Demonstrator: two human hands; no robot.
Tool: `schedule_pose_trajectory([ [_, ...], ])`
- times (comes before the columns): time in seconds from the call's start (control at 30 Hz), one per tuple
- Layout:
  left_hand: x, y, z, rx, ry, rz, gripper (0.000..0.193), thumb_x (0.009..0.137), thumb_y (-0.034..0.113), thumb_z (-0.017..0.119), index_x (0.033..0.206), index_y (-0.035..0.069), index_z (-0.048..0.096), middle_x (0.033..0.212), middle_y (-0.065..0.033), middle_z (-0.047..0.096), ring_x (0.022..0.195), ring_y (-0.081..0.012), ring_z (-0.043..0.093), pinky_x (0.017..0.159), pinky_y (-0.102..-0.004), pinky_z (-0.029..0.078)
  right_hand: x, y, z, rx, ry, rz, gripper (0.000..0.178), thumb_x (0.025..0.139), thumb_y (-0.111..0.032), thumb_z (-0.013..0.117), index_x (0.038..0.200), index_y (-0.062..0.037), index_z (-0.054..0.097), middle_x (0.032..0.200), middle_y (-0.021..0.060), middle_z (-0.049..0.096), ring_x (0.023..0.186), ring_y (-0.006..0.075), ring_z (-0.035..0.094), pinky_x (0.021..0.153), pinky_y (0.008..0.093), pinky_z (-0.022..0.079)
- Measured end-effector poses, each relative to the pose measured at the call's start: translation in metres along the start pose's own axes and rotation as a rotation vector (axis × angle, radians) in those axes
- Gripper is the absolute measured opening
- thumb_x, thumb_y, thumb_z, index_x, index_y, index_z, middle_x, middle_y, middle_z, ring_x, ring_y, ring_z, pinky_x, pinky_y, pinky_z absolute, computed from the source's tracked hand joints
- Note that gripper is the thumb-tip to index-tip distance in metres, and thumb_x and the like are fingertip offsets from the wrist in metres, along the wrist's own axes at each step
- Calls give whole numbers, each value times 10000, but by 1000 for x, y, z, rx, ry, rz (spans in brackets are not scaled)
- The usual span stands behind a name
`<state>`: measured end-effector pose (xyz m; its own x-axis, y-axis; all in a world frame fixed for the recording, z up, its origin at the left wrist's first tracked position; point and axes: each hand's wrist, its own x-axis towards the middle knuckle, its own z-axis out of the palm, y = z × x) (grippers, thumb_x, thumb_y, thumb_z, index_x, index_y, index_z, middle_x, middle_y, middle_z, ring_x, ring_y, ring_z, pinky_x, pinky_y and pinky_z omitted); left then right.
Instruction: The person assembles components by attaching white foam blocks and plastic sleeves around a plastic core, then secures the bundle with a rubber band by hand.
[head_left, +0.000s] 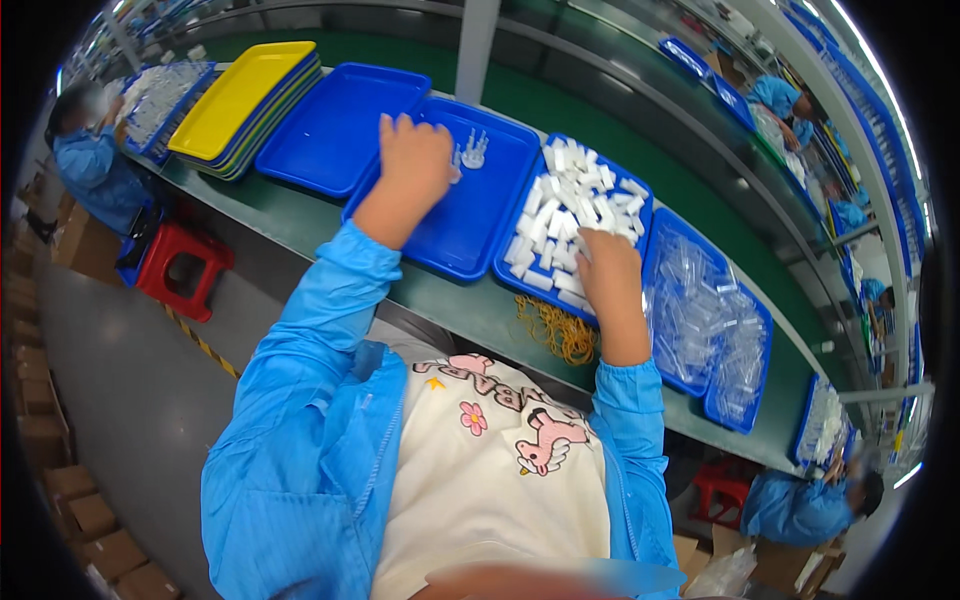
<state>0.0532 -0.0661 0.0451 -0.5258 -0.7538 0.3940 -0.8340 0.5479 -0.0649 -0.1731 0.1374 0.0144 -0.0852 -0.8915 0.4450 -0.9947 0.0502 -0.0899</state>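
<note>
My left hand [412, 168] is over a blue tray [440, 245], its fingers curled. Small clear plastic pieces [474, 152] lie on that tray just right of my fingers, and one of them sits against the thumb side. Whether my fingers grip a piece is hidden. To the right, my right hand [612, 275] reaches into another blue tray [507, 262] heaped with short white plastic pieces [560, 215]. Its fingers are bent together down at the pile's right side, and what lies between them cannot be made out.
Rubber bands [558, 328] lie at the green table's [450, 312] near edge. Right of me, blue trays hold clear plastic tubes [690, 310]. Leftward are a blue tray [340, 125], stacked trays [245, 100] and a red stool [185, 270]. Co-workers [100, 175] sit at both ends.
</note>
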Motion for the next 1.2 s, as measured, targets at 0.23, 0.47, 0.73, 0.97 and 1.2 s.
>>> schedule_pose_trajectory([
  [0.23, 1, 10, 29, -66, 101, 91, 136, 787, 95, 578, 758, 127, 706, 729, -77, 686, 778, -261, 682, 1000, -438, 433, -5, 3, 19, -33, -111, 102, 220, 735, -72, 709, 955, -66, 699, 881, 127, 684, 825, 336, 629, 728, 437, 501],
  [0.47, -44, 20, 0, -462, -9, 220, 95, 759, 135, 685, 833, 80, 661, 753, -103, 663, 762, -312, 647, 669, -441, 495, -5, 13, 14, 57, -91, 93, 218, 730, -23, 694, 947, -46, 689, 877, 139, 671, 806, 342, 606, 723, 443, 480],
  [0.73, -87, 19, 34, -830, -126, 143, 492, 715, 147, 797, 1165, 29, 637, 1145, -129, 658, 1085, -316, 594, 921, -398, 473, -8, 12, -21, 716, 98, 411, 287, 825, 55, 644, 1106, 1, 634, 965, 48, 536, 818, 108, 557, 676, 225, 451],
  [0.97, -73, 32, 19, -1132, -335, -17, 286, 745, -18, 729, 1016, 74, 718, 1087, -94, 639, 966, -170, 618, 777, -265, 499, -22, 1, -26, 1382, 211, 446, 164, 854, 86, 613, 1007, 31, 636, 1091, 113, 574, 862, 170, 643, 647, 233, 510],
  [1.2, -79, 32, -10, -1865, -738, -311, 503, 876, -42, 600, 1368, 13, 510, 1121, -34, 596, 858, -79, 562, 728, -220, 480, -43, 4, -10, 1490, 250, 507, 201, 880, 81, 597, 1070, 41, 651, 1167, 147, 583, 948, 250, 674, 709, 279, 533],
])
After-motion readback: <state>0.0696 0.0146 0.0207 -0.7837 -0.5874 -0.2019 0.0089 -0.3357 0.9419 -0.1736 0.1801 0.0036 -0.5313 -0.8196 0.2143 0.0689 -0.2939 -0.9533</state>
